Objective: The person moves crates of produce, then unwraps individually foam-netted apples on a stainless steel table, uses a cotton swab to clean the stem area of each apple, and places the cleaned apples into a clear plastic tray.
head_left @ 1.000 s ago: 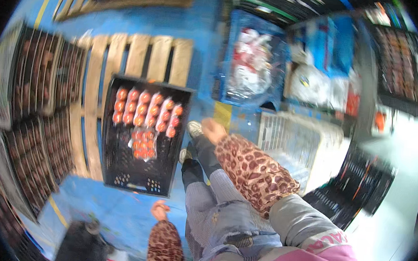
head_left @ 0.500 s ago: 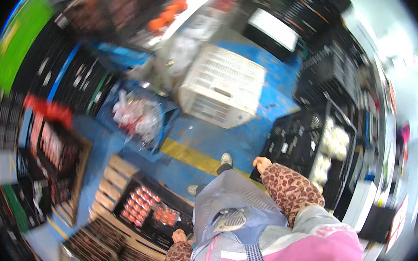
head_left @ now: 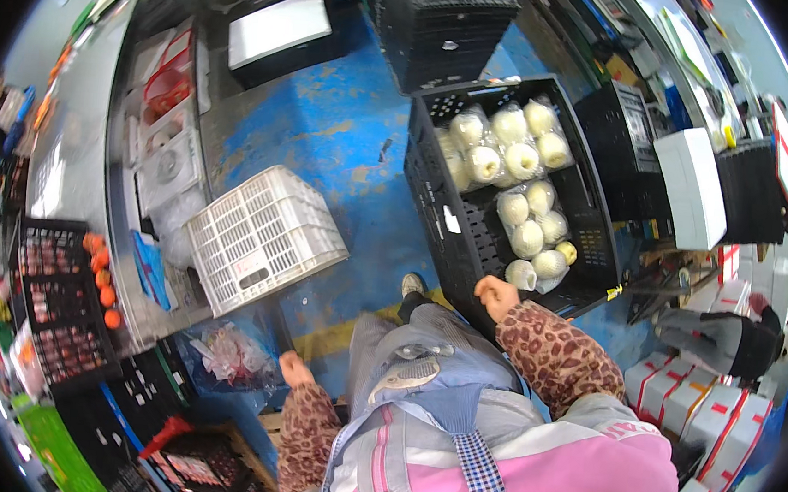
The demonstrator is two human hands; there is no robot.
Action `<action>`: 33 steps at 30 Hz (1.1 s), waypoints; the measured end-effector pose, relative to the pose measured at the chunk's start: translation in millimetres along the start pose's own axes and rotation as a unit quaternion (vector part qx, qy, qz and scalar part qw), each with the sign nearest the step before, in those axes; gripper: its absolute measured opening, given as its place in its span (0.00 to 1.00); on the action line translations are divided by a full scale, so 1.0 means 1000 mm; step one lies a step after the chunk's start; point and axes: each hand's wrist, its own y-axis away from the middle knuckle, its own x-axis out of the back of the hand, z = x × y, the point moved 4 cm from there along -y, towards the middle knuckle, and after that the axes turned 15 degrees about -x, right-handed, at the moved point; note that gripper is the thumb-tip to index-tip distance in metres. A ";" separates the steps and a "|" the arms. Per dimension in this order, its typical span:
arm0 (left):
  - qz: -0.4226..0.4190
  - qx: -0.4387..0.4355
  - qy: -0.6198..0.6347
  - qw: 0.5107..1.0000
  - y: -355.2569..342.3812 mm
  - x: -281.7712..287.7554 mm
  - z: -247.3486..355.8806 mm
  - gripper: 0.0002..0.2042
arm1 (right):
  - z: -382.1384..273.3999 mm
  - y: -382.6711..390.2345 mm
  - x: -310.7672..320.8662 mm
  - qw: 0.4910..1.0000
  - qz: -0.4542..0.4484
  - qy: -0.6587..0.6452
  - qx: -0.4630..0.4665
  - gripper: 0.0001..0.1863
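The left hand [head_left: 293,368], in a leopard-print sleeve, was held low beside the body, its fingers loosely curled and nothing gripped; a crumpled clear plastic bag [head_left: 233,354] lay just beside it on the blue floor [head_left: 346,150]. The right hand [head_left: 498,298] was carried at the near edge of a black slatted plastic crate [head_left: 470,224]; its fingers were bent inward and empty, and contact with the rim could not be told. Inside the crate, pale round fruits wrapped in clear film [head_left: 527,201] were packed. An upturned white lattice plastic crate [head_left: 265,236] sat further left, well apart.
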 end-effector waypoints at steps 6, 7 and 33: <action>-0.113 -0.126 0.001 0.986 -0.175 -0.171 0.194 0.20 | 0.081 0.039 0.118 0.899 0.438 -0.015 -0.010 0.14; -0.154 -0.156 0.001 0.976 -0.198 -0.203 0.229 0.21 | 0.104 0.055 0.128 0.845 0.531 -0.040 -0.049 0.16; -0.630 -0.384 -0.221 0.639 -0.198 -0.691 0.490 0.18 | 0.228 -0.036 0.086 0.713 0.570 -0.159 -0.376 0.33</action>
